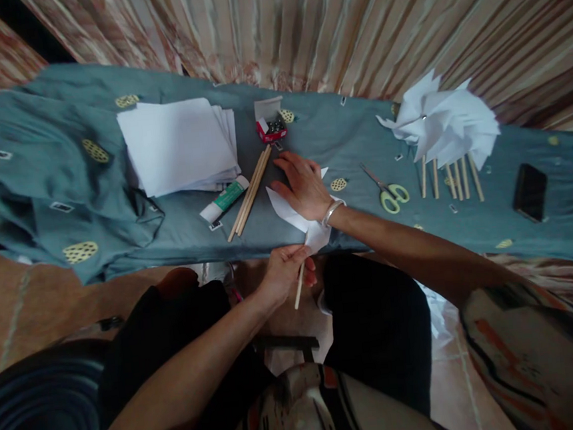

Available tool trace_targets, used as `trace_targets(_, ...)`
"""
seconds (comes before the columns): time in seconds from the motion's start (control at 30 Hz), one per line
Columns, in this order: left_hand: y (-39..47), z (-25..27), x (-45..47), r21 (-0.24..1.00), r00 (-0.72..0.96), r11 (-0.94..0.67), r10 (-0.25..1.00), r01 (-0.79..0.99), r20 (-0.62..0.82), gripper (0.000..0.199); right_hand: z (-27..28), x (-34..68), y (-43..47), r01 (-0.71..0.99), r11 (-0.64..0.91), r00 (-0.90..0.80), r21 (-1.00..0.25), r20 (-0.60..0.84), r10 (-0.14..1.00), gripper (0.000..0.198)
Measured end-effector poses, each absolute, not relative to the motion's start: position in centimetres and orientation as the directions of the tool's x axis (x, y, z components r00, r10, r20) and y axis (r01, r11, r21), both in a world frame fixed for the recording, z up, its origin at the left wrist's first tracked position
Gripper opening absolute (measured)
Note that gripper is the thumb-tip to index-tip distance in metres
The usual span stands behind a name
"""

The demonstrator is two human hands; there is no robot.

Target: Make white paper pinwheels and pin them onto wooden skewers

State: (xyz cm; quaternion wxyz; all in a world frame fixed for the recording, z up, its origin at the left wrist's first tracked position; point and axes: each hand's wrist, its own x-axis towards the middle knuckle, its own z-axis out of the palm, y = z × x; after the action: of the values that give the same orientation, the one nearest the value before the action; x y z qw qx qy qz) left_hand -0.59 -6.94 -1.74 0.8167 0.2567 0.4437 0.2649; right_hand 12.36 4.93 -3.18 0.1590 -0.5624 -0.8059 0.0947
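Just off the table's front edge, my left hand (286, 272) is closed on a thin wooden stick (299, 287) and the lower part of a folded white paper pinwheel (319, 236). My right hand (304, 183), with a bracelet at its wrist, hovers over or rests on the pinwheel and hides its middle. Its fingers are apart and point toward a red box of small metal pins (271, 128). Left of those fingertips lie a few loose wooden sticks (250, 195). I cannot tell whether the right palm touches the paper.
A glue stick (225, 199) lies before a stack of white paper (180, 144). Green-handled scissors (391, 196) lie to the right, then a pile of pinwheels on sticks (449, 120) and a black phone (530, 191). A blue-green cloth covers the narrow table (198, 239); a curtain hangs behind.
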Motion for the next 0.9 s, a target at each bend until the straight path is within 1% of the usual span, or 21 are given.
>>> trace_targets(0.13, -6.9, -1.5, -0.8, 0.649, 0.451, 0.734, 0.657, -0.2, -0.604, 0.032, -2.9, 12.5, 5.0, 0.864, 0.355, -0.318, -0.356, 0.16, 0.935, 0.053)
trace_targets(0.33, -6.6, -1.1, -1.2, 0.626, 0.439, 0.748, 0.649, -0.219, -0.621, 0.032, -2.7, 13.0, 5.3, 0.827, 0.362, -0.325, -0.431, 0.16, 0.932, 0.06)
trace_targets(0.5, -6.6, -0.7, -1.2, 0.612, 0.447, 0.756, 0.642, -0.232, -0.623, 0.03, -2.8, 13.4, 5.5, 0.796, 0.356, -0.286, -0.489, 0.215, 0.934, 0.06)
trace_targets(0.7, -6.6, -0.7, -1.0, 0.608, 0.452, 0.757, 0.64, -0.238, -0.621, 0.031, -2.4, 13.6, 6.0, 0.719, 0.372, -0.256, -0.587, 0.273, 0.927, 0.071)
trace_targets(0.8, -6.5, -0.7, -0.9, 0.612, 0.448, 0.755, 0.644, -0.237, -0.621, 0.032, -1.3, 14.1, 6.6, 0.689, 0.357, -0.21, -0.631, 0.297, 0.931, 0.074)
trace_targets(0.9, -6.0, -0.5, -0.9, 0.631, 0.455, 0.731, 0.669, -0.26, -0.587, 0.035, 0.5, 14.9, 6.6, 0.681, 0.338, -0.142, -0.649, 0.337, 0.931, 0.071)
